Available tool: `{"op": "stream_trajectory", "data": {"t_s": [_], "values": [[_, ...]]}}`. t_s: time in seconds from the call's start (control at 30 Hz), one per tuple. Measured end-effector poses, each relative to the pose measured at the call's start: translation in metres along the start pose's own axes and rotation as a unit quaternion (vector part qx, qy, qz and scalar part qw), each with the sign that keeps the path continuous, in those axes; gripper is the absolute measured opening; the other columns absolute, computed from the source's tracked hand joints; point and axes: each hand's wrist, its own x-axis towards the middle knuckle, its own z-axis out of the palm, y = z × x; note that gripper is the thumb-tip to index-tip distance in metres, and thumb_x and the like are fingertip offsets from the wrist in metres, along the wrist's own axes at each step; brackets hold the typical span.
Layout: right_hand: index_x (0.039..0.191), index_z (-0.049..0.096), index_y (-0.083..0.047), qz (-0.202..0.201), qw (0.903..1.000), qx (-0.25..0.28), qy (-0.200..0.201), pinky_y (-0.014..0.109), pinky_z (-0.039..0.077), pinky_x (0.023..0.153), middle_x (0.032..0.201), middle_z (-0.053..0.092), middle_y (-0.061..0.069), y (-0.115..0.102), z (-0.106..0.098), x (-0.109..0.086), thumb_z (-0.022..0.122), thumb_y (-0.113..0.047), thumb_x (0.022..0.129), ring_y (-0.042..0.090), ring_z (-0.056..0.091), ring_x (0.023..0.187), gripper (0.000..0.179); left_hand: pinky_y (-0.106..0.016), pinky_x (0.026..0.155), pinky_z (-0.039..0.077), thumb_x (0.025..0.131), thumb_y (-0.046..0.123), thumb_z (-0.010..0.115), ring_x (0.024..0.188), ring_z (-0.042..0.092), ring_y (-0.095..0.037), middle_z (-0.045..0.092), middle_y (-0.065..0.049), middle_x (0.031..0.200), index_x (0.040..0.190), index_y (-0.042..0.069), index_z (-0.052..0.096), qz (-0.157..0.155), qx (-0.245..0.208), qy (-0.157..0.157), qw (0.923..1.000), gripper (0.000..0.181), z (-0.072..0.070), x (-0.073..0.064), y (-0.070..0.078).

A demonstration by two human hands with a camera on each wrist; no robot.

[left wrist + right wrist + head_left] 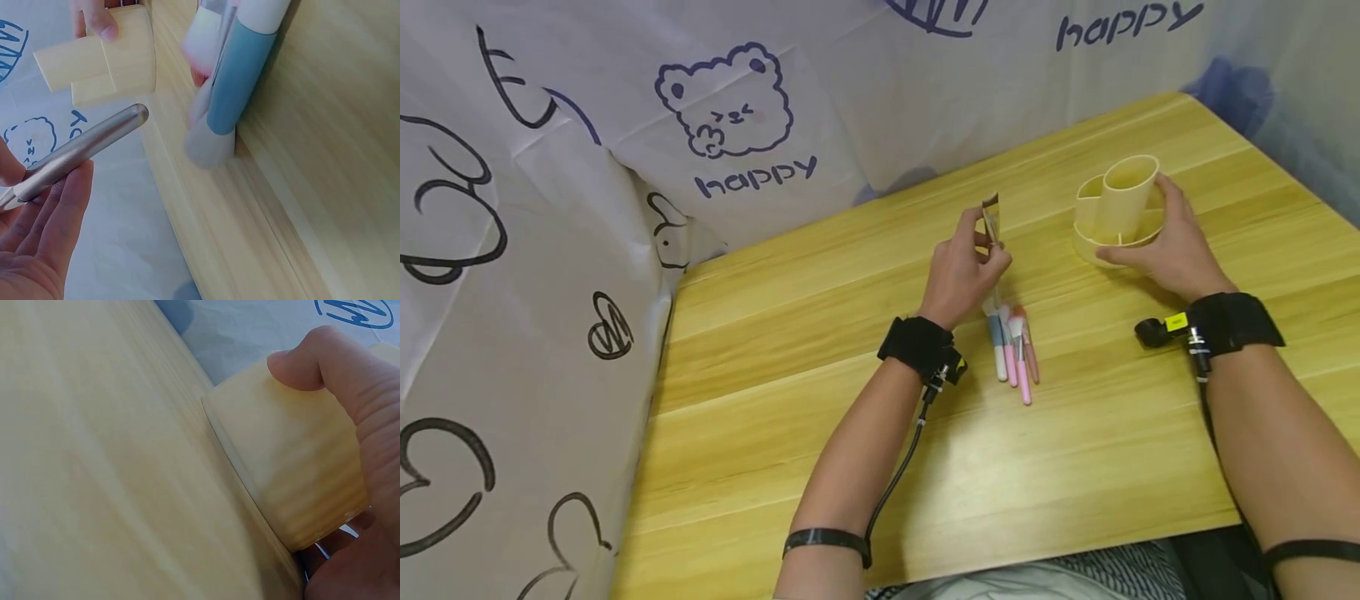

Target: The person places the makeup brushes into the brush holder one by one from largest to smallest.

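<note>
My left hand (962, 275) pinches a makeup brush (87, 147) between thumb and fingers. Its metallic handle ends in a rounded tip in the left wrist view, and its dark upper end points up in the head view. On the table just below lie several makeup brushes (1020, 354), one with a blue-and-white handle (240, 81), others pink. At the right, my right hand (1180, 242) grips a pale yellow divided holder (1123, 200), thumb over its low front wall and fingers round the far side. The holder stands upright on the table, with one tall round compartment.
The wood-grain table (790, 400) stretches out on both sides of the brushes. White cloth (850, 100) with drawn bears and lettering hangs along its back and left edges. My lap shows at the near edge.
</note>
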Motion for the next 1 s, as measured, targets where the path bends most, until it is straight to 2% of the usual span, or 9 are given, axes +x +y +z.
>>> {"op": "stream_trajectory", "data": {"t_s": [0.3,0.4,0.63,0.83,1.0], "values": [[0.167,-0.008,-0.027,-0.007,0.9998,0.017,-0.007,0.071,0.018,0.123,0.174,0.007,0.022,0.0,0.0,0.0008,0.083,-0.033,0.086,0.052,0.02,0.154,0.121,-0.023,0.082,0.061,0.101,0.015,0.054,0.094,0.078,-0.019,0.076,-0.011,0.112,0.141,0.011,0.046,0.006,0.001,0.004,1.0,0.042,-0.0005,0.0037,0.0011],[0.167,-0.008,-0.027,-0.011,0.9997,0.02,-0.01,0.071,0.016,0.124,0.174,0.007,0.021,-0.0008,-0.0001,0.0006,0.084,-0.032,0.085,0.05,0.019,0.156,0.123,-0.024,0.083,0.061,0.101,0.016,0.054,0.095,0.078,-0.019,0.076,-0.011,0.112,0.141,0.011,0.045,0.006,0.003,0.004,1.0,0.041,-0.0011,0.0043,0.0014],[0.166,-0.012,-0.031,-0.006,1.0,0.006,-0.004,0.072,0.012,0.126,0.174,0.0,0.018,-0.0022,0.0003,-0.0017,0.088,-0.042,0.08,0.046,0.011,0.159,0.132,-0.024,0.081,0.061,0.101,0.015,0.054,0.095,0.078,-0.02,0.076,-0.012,0.113,0.142,0.01,0.045,0.005,0.002,0.007,1.0,0.042,-0.0008,0.0069,0.0035],[0.167,-0.002,-0.025,-0.006,0.9998,0.011,0.014,0.07,0.016,0.125,0.172,0.008,0.019,-0.0008,0.0017,-0.0026,0.087,-0.043,0.081,0.045,0.015,0.158,0.125,-0.024,0.08,0.061,0.1,0.014,0.055,0.094,0.079,-0.02,0.077,-0.011,0.114,0.143,0.01,0.045,-0.007,-0.018,0.027,0.9994,0.045,-0.0003,0.0079,0.0055],[0.167,-0.001,-0.024,-0.004,0.9999,0.009,0.014,0.069,0.015,0.126,0.173,0.008,0.019,0.0002,0.0022,-0.002,0.087,-0.043,0.081,0.044,0.014,0.159,0.124,-0.024,0.078,0.061,0.1,0.015,0.054,0.096,0.079,-0.021,0.077,-0.01,0.12,0.145,0.01,0.044,-0.016,-0.038,0.034,0.9986,0.047,0.0025,0.0094,0.0068]]}}
